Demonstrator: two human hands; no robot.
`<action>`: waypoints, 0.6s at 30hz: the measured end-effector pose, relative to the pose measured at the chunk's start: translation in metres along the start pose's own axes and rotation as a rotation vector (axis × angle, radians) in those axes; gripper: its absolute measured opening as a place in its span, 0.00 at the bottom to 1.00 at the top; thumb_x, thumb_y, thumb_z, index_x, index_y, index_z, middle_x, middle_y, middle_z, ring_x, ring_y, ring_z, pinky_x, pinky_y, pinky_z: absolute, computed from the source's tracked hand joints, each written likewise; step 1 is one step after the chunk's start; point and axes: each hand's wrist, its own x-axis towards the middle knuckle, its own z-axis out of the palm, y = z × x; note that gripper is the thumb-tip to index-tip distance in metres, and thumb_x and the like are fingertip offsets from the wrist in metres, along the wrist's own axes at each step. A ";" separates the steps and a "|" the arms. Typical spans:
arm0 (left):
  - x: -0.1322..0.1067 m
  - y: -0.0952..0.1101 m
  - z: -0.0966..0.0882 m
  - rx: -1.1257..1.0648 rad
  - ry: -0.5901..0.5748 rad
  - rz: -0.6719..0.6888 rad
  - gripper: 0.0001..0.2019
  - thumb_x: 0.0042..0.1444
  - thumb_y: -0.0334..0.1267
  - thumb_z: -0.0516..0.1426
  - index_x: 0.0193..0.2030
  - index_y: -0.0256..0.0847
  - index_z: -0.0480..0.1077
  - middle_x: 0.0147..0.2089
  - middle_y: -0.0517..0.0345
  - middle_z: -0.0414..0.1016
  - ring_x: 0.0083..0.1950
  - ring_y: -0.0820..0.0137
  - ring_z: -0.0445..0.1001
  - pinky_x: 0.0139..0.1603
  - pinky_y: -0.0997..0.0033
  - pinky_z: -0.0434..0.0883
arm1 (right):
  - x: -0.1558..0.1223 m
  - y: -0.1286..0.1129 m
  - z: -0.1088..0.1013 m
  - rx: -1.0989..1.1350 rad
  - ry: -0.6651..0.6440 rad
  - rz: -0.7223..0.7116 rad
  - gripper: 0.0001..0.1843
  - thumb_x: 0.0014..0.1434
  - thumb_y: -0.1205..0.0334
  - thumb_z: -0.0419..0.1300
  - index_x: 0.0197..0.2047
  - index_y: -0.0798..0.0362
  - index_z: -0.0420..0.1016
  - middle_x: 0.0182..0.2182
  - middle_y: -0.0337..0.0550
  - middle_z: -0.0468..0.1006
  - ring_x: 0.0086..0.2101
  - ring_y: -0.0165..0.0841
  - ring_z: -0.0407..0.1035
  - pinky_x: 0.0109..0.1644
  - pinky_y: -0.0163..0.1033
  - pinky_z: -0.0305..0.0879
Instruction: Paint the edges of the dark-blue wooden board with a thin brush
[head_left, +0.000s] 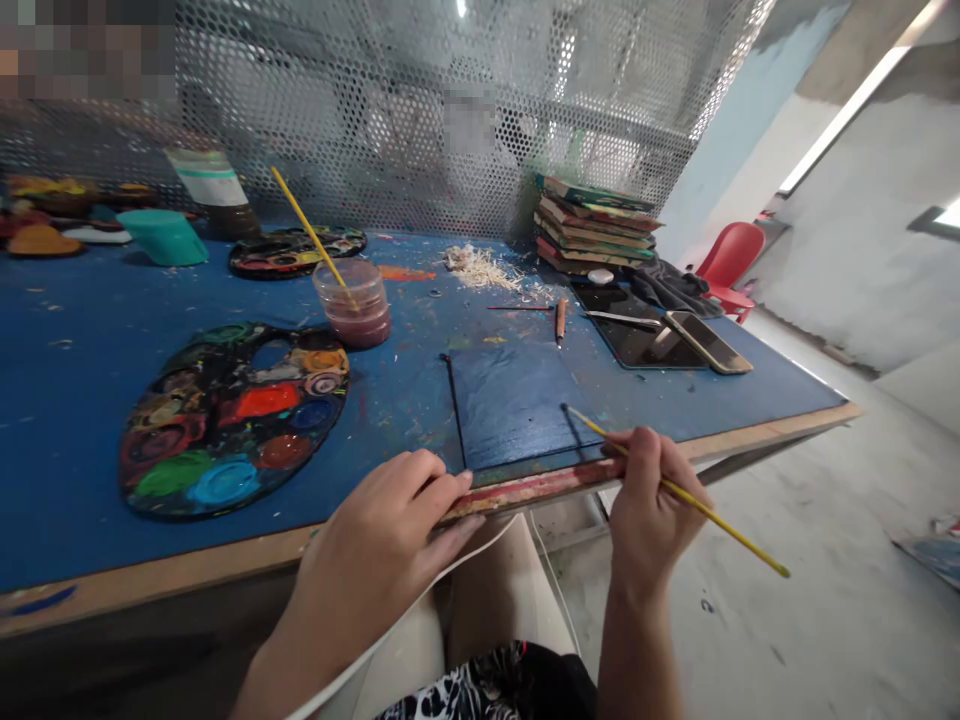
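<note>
A paintbrush (709, 512) with a yellow handle is pinched in my right hand (654, 490). Its dark tip meets the right part of a small square panel (517, 405), painted dark blue, lying flat at the table's front edge. My left hand (382, 530) rests on that edge by the panel's near left corner, fingers loosely bent on top and thumb lower, apart from them. To the left lies a paint palette (236, 420) with red, green, blue and brown paint. Behind it, a clear cup (352, 305) of reddish water holds another yellow brush (307, 225).
Beyond the panel lie a craft knife (561, 322), a thin brush (520, 308) and pale shavings (480, 268). A tablet (637, 335), a phone (709, 342) and stacked boards (596, 228) are at the right. A second palette (285, 255), teal cup (163, 238) and jar (214, 190) stand back left.
</note>
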 end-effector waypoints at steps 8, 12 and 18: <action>0.000 0.000 0.001 -0.005 -0.019 0.001 0.10 0.65 0.41 0.52 0.42 0.40 0.72 0.36 0.57 0.69 0.35 0.68 0.69 0.36 0.66 0.69 | -0.047 -0.026 -0.006 0.187 -0.344 -0.434 0.10 0.64 0.72 0.53 0.37 0.53 0.75 0.29 0.41 0.77 0.32 0.29 0.73 0.36 0.35 0.70; 0.000 0.000 0.001 -0.017 -0.009 -0.008 0.10 0.65 0.42 0.53 0.43 0.40 0.72 0.37 0.57 0.70 0.36 0.68 0.70 0.37 0.66 0.69 | -0.053 -0.017 -0.013 0.261 -0.310 -0.390 0.10 0.63 0.71 0.53 0.38 0.54 0.76 0.29 0.41 0.76 0.31 0.30 0.72 0.33 0.36 0.69; 0.000 -0.001 0.002 -0.009 -0.014 -0.002 0.09 0.64 0.40 0.53 0.44 0.39 0.71 0.37 0.57 0.69 0.36 0.68 0.70 0.37 0.65 0.69 | -0.054 0.003 -0.018 0.132 0.036 -0.320 0.11 0.63 0.72 0.54 0.36 0.53 0.77 0.28 0.41 0.76 0.31 0.30 0.72 0.34 0.37 0.68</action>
